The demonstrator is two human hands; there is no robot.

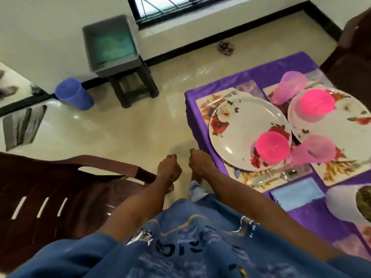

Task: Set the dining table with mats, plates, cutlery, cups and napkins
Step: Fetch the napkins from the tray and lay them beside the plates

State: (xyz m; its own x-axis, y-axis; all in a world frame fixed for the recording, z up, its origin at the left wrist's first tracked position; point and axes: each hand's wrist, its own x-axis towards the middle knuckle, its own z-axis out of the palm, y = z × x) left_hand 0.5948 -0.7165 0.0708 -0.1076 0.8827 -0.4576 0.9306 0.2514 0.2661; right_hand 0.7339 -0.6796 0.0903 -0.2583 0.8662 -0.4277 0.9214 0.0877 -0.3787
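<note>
Pale tiled floor (120,133) fills the ground below both hands, and the purple-clothed table (271,75) lies off to the right of them. Both arms reach straight out from the blue shirt. The left hand (169,169) and the right hand (200,163) sit close together over the floor, fingers curled under, and neither one seems to hold anything; the picture is soft with motion, so a very small item in a fist cannot be ruled out.

Now the relation that matters: the set places are all to the right of the hands. The near plate (241,133) lies just right of the right hand, on a flowered mat (202,105), with a pink bowl (272,146) on its inner edge. A second plate (341,133) lies further right again, carrying another pink bowl (315,104), and two pale pink cups (314,150) (291,88) lean between them. Cutlery (271,178) lies along the mat edge toward the body, its long axis running left to right, and a blue napkin (299,194) sits beside it, nearer still.

So the right hand is plainly the closer one to the table edge; the left would have to cross over. Off to the left of the hands stands a dark chair (60,187), and well ahead a grey tub (110,43) on a stool. My read: this corner looks close to fully laid.
</note>
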